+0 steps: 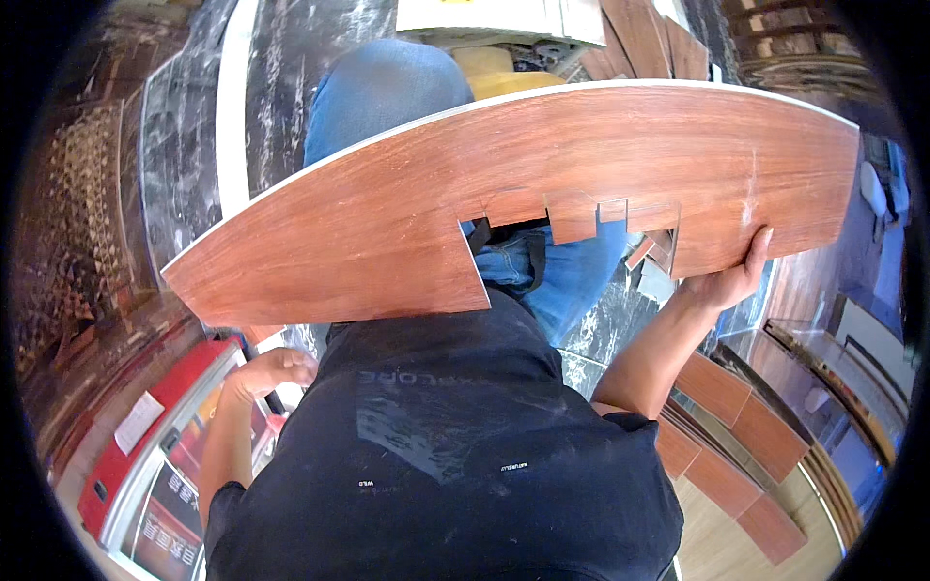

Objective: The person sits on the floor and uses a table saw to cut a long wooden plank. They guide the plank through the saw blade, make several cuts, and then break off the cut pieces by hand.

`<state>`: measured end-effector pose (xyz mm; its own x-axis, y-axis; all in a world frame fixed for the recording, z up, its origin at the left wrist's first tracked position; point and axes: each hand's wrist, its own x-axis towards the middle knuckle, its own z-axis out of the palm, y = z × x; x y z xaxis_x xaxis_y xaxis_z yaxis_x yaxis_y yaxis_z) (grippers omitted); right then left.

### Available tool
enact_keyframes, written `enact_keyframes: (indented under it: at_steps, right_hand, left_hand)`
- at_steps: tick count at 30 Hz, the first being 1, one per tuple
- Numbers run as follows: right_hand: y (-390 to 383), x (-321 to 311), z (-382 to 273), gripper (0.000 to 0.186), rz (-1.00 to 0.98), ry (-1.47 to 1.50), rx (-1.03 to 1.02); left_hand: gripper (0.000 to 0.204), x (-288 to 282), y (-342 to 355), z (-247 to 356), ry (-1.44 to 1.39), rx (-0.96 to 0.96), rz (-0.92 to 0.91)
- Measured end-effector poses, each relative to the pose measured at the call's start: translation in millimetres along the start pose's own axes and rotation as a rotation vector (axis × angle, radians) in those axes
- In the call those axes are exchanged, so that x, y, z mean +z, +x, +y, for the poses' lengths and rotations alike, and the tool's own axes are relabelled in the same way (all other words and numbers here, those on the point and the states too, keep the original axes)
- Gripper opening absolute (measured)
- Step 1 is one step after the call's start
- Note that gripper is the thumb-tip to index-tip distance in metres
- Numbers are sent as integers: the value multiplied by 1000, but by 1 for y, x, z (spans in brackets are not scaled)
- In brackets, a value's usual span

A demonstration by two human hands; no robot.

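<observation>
A long reddish-brown wood-grain floor plank [378, 232] lies across my lap, with a stepped notch cut into its near edge. Several narrow tabs of board stand within the notch, and my blue jeans [591, 271] show through it. At the plank's right part, my right hand [728, 281] is closed on the near edge, thumb on the top face and the other fingers hidden beneath. Down at my left side, my left hand [279, 370] is off the plank, its fingers curled together. What it holds, if anything, cannot be made out.
Left of me stands a red-edged case [160, 436] with a clear front. Cut wood-grain planks [741, 416] lie on the floor at right, and more planks [644, 44] lie at the far side. Small offcuts [657, 254] are beyond the notch. A white box [504, 19] stands ahead.
</observation>
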<state>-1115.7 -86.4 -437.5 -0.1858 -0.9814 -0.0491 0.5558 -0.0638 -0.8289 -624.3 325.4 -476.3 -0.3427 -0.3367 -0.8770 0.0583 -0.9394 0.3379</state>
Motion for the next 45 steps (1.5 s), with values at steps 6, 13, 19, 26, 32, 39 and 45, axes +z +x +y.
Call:
enact_keyframes:
  at_steps: [6,13,19,26,32,39,45]
  right_hand:
    - [-15,-1,12,55,25,43,-42]
    - [-17,3,-13,58,77,94,-73]
    - [-38,37,-4,55,30,317,-26]
    - [-96,35,-49,53,-996,-775,545]
    - [-24,46,-130,56,-342,-1573,-452]
    - [49,-3,-80,37,-406,-1450,156]
    - [50,126,-1,37,-312,-1330,49]
  left_hand:
    - [52,33,55,16,-1184,801,401]
    - [49,17,56,114,-1126,1226,316]
    - [50,35,44,260,-887,1398,129]
    - [43,-19,40,390,-831,1503,329]
    - [43,-75,67,457,-787,1584,89]
    - [44,-44,76,582,-739,1410,-84]
    - [40,-140,121,716,-648,1243,150]
